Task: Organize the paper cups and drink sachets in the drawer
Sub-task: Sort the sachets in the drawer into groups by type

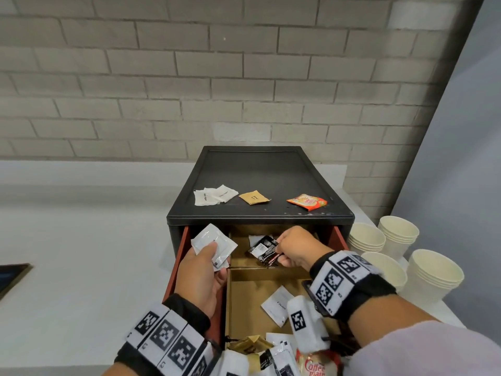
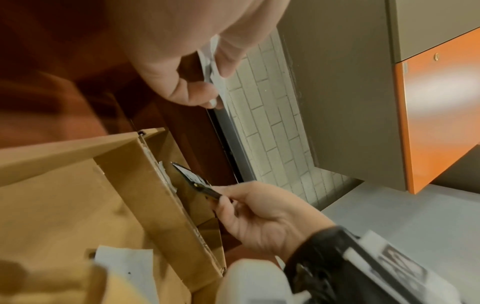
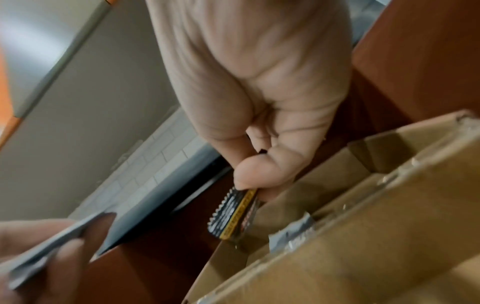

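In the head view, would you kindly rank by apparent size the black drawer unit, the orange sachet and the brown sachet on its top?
1. black drawer unit, by far the largest.
2. orange sachet.
3. brown sachet, only slightly smaller looking; the two lie equally far from the camera, so the ranking between them is close.

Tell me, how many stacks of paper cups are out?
4 stacks of cream paper cups, right of the black drawer unit: back left, back right, front left, front right. None seem hidden.

Beyond your fingers a pale grey brick wall (image 1: 189, 85) rises behind the white counter (image 1: 81, 240), with an orange-edged cabinet (image 2: 428, 115) overhead.
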`<move>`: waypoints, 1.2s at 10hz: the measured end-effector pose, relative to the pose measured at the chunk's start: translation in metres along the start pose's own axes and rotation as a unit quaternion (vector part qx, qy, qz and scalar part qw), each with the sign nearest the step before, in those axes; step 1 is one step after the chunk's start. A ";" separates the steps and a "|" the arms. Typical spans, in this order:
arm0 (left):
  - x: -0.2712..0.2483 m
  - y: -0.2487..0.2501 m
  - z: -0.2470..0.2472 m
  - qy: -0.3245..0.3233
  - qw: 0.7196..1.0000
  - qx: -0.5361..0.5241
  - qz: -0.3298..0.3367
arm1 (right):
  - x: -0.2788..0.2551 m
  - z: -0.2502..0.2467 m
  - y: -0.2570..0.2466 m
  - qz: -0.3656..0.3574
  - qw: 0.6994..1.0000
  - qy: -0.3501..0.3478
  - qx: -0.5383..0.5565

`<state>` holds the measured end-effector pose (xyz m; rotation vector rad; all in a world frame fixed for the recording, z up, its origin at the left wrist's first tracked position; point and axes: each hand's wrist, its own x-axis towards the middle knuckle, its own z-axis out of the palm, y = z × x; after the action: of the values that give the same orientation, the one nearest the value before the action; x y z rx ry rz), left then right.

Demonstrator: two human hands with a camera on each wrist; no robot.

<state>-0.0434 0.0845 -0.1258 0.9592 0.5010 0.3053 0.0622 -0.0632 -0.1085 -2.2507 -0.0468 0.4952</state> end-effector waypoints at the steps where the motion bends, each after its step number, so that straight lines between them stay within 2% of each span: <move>1: -0.001 0.001 0.000 0.000 1.000 0.006 0.001 | 0.013 0.014 -0.009 -0.011 1.000 -0.009 -0.009; 2: 0.000 0.002 0.000 -0.001 1.000 0.006 -0.001 | 0.016 0.023 -0.015 -0.013 0.997 -0.012 -0.069; 3: 0.001 0.002 -0.001 -0.002 1.000 0.002 -0.006 | 0.033 0.030 -0.009 0.018 0.986 -0.034 -0.163; 4: 0.000 0.002 -0.002 -0.006 1.000 0.009 -0.006 | 0.045 0.026 -0.004 0.010 0.972 -0.017 -0.236; 5: 0.000 0.002 -0.002 -0.017 1.000 0.011 -0.008 | 0.038 0.016 -0.002 -0.008 0.963 0.024 -0.267; 6: 0.001 0.001 -0.003 -0.018 1.000 0.016 -0.013 | 0.036 0.002 -0.003 0.015 0.950 0.053 -0.309; 7: 0.000 0.000 -0.003 -0.018 1.000 0.022 -0.012 | 0.031 -0.007 -0.004 0.028 0.939 0.023 -0.342; 8: -0.002 0.001 -0.002 -0.024 0.999 0.023 -0.012 | 0.025 -0.005 -0.005 -0.015 0.949 0.026 -0.315; 9: -0.001 0.000 -0.001 -0.023 0.999 0.022 -0.020 | 0.026 0.004 -0.004 -0.028 0.984 -0.003 -0.177; 10: -0.001 0.000 0.000 -0.005 0.999 0.011 -0.042 | 0.022 0.014 -0.013 -0.014 0.996 -0.052 -0.073; 11: -0.003 0.001 0.003 0.000 0.998 -0.016 -0.065 | 0.013 0.022 -0.025 0.016 0.993 -0.106 -0.038; 12: -0.005 0.003 0.004 0.004 0.997 -0.033 -0.074 | -0.002 0.021 -0.039 0.020 0.993 -0.093 -0.075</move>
<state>-0.0456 0.0811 -0.1207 0.8513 0.5633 0.1908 0.0575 -0.0225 -0.0912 -2.3498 -0.1384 0.7433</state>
